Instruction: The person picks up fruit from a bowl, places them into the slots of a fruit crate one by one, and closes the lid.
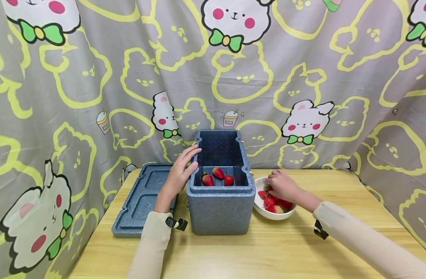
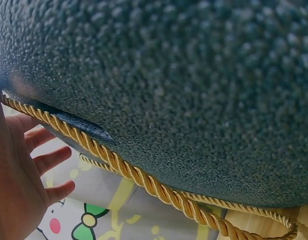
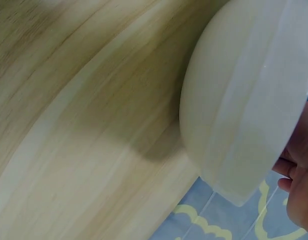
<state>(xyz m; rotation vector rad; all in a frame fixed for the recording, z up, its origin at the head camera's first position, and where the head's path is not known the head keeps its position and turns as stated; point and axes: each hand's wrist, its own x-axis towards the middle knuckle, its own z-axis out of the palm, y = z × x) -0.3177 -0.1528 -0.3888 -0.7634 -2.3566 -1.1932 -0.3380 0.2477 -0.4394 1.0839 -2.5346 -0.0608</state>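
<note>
A blue-grey foam box [image 1: 220, 213] stands uncovered on the table, with three strawberries [image 1: 218, 173] on its floor. My left hand [image 1: 179, 170] rests on the box's left rim, its fingers extended; the left wrist view shows the fingers [image 2: 51, 160] spread beside the box wall and a twisted gold cord [image 2: 144, 182]. To the right of the box, a white bowl [image 1: 273, 215] holds several strawberries [image 1: 269, 203]. My right hand [image 1: 283, 185] reaches down into this bowl, fingers bent among the fruit. Whether it grips a strawberry I cannot tell.
The box's recessed lid [image 1: 139, 213] lies on the wooden table [image 1: 216, 255] left of the box, partly behind my left forearm. A grey patterned curtain [image 1: 240, 85] hangs behind the table and along both sides. Each wrist wears a black strap [image 1: 320, 230].
</note>
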